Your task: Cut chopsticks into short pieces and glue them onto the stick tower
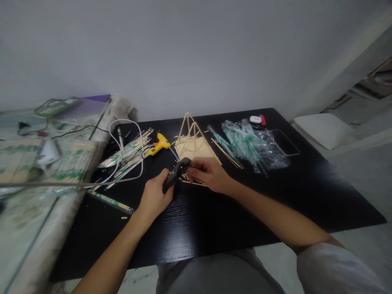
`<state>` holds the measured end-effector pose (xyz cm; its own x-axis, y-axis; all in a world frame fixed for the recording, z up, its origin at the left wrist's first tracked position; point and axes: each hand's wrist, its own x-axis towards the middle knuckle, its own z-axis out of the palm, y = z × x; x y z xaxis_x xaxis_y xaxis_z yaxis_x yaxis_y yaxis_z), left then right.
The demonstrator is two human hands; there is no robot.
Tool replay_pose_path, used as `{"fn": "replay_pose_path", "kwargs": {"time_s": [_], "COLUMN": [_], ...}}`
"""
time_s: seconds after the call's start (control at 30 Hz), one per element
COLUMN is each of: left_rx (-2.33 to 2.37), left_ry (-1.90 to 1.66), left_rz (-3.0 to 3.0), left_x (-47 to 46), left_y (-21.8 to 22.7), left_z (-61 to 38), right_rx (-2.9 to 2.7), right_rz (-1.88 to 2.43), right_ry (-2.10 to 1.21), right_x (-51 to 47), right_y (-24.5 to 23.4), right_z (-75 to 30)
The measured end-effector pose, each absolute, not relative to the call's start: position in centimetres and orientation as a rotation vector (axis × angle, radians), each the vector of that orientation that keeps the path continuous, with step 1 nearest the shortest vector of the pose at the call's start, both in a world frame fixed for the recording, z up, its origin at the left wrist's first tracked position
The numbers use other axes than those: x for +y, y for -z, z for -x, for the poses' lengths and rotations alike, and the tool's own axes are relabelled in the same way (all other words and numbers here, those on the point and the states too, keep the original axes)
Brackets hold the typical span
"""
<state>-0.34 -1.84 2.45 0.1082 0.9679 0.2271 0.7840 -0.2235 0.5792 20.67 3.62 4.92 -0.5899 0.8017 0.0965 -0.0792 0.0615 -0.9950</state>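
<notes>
My left hand [155,195] is wrapped round a dark, curved hand tool [175,177] that looks like pliers or cutters; its exact kind is blurred. At the tool's far end, my right hand [212,175] has its fingers pinched together; what they hold, if anything, is hidden. Just beyond both hands lies a pale wooden board [202,148]. On it stands a pointed frame of thin sticks [194,127], with short cut pieces scattered at its left. A yellow glue gun [159,144] rests left of the board.
Packs of wrapped chopsticks [131,152] and a looping white cable [142,163] lie on the left. Loose sticks [226,153], plastic wrappers [241,141], a phone-like dark slab [285,143] and a white case [255,119] are on the right of the black table [232,220].
</notes>
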Motion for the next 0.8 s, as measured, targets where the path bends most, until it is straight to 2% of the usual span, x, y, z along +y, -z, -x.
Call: {"fn": "replay_pose_path", "kwargs": {"time_s": [0.43,0.8], "left_rx": [1.518,1.535], "left_ry": [-0.889,-0.893], "left_rz": [-2.128,-2.115], "left_x": [-1.44,-1.46], "left_y": [-1.84,-2.03], "left_z": [0.69,0.45], "right_rx": [-1.676,-1.744], "right_rz": [0.644,0.642], "right_ry": [-1.743,-1.649], "right_x": [3.97,3.96], "right_y": [-5.24,-5.37], "right_z": [-21.02,-21.09]}}
